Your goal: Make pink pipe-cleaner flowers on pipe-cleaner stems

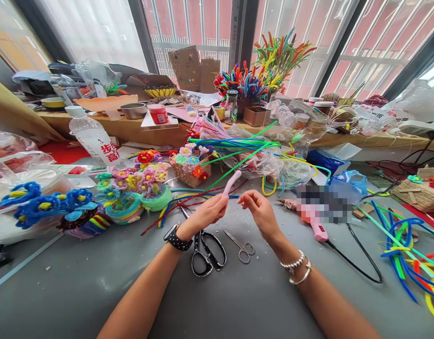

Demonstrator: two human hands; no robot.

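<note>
My left hand (209, 212), with a dark watch on its wrist, is closed around a pale pink pipe cleaner (232, 182). The pipe cleaner's upper end sticks out above the fingers, slightly bent. My right hand (261, 211) is a little to the right, apart from the left. Its thumb and fingertips are pinched together; whatever may be between them is too small to make out. Below the hands lie large black-handled scissors (208, 254), partly covered by my left wrist, and small silver scissors (242, 247).
Pipe-cleaner flower pots (155, 197) and blue flowers (43, 205) stand at left. A pink glue gun (314, 223) with a black cord lies at right, near loose coloured pipe cleaners (404, 245). Behind are a flower basket (192, 174), a water bottle (93, 136) and a cluttered ledge.
</note>
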